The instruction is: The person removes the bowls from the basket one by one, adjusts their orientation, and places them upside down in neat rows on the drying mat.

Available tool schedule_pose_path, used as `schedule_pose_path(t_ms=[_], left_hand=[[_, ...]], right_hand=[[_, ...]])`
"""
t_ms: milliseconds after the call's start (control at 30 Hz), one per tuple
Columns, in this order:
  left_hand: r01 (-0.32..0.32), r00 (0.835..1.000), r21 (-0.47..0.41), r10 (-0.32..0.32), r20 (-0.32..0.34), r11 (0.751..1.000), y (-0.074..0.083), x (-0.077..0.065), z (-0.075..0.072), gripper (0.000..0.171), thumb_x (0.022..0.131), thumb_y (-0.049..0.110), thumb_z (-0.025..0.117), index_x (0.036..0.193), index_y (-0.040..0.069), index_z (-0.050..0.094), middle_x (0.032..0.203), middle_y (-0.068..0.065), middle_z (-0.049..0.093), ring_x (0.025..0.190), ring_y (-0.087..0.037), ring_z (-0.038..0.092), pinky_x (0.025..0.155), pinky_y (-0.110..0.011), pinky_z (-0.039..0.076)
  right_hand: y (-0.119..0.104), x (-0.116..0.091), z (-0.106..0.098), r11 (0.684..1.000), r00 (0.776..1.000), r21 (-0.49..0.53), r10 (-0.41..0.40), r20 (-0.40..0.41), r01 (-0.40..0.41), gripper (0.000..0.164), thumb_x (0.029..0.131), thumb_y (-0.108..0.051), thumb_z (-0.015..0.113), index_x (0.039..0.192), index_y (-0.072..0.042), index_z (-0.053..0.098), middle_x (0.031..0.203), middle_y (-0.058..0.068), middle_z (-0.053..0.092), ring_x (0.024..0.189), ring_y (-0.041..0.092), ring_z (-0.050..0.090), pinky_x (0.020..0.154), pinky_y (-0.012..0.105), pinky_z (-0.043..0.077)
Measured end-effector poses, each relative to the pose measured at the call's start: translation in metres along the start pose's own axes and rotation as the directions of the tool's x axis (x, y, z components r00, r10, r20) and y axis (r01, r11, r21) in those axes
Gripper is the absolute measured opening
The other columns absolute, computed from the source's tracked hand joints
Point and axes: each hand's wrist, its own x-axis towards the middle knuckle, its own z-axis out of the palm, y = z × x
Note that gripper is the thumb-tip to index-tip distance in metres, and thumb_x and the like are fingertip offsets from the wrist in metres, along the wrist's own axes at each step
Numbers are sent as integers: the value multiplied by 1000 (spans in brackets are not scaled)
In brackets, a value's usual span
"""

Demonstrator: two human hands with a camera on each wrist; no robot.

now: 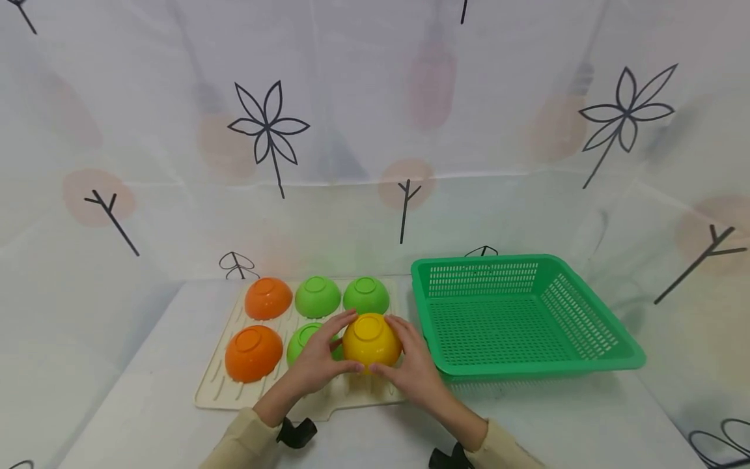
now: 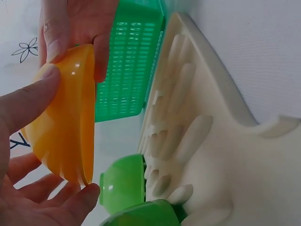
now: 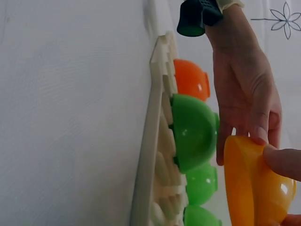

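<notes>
A yellow bowl (image 1: 372, 344), turned upside down, is held between both hands over the right front part of a cream ridged drying tray (image 1: 212, 384). My left hand (image 1: 319, 365) grips its left side, thumb on the near wall and fingers round the rim. On the opposite side my right hand (image 1: 417, 368) holds it the same way. The left wrist view shows the yellow bowl (image 2: 66, 117) raised off the tray's ridges. Behind my left hand a green bowl (image 1: 297, 340) is partly hidden; another green bowl (image 1: 366, 294) sits just beyond the yellow one.
Upside down on the tray also rest a third green bowl (image 1: 317, 298) and two orange bowls, one nearer (image 1: 253, 355) and one farther (image 1: 267, 299). To the right stands a green perforated basket (image 1: 629, 352) with nothing in it. A patterned cloth (image 1: 351, 130) hangs behind.
</notes>
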Motion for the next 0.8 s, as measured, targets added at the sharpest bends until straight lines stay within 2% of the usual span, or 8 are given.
schedule_pose_path(t_ms=[167, 300, 600, 800], left_hand=[[36, 999, 9, -36, -3, 999, -4, 2, 4, 82, 80, 20, 85, 150, 14, 43, 156, -8, 38, 142, -32, 36, 107, -53, 40], [62, 998, 41, -62, 2, 997, -5, 3, 7, 82, 81, 19, 84, 151, 17, 41, 154, -3, 41, 139, -29, 40, 108, -50, 40], [49, 999, 147, -45, -24, 988, -7, 7, 14, 82, 80, 13, 84, 150, 15, 42, 153, -7, 43, 138, -31, 41, 112, -53, 35], [80, 996, 165, -72, -54, 983, -8, 8, 20, 79, 80, 10, 84, 148, 15, 44, 155, -9, 39, 140, -33, 38, 112, -56, 33]], right_hand=[[6, 2, 4, 1000, 1000, 7, 2, 4, -2, 84, 77, -17, 87, 147, -3, 43, 149, 17, 41, 134, 37, 42, 108, 53, 41], [11, 2, 8, 999, 1000, 42, 1, -7, -1, 83, 77, -11, 87, 147, -2, 43, 148, 19, 41, 134, 38, 43, 108, 53, 39], [22, 6, 14, 997, 1000, 82, 8, -19, -6, 82, 76, -2, 85, 146, 1, 43, 149, 23, 40, 137, 42, 39, 112, 57, 32], [26, 9, 15, 991, 1000, 134, 31, -2, -30, 82, 76, 3, 83, 146, 3, 42, 151, 24, 39, 138, 41, 38, 112, 54, 33]])
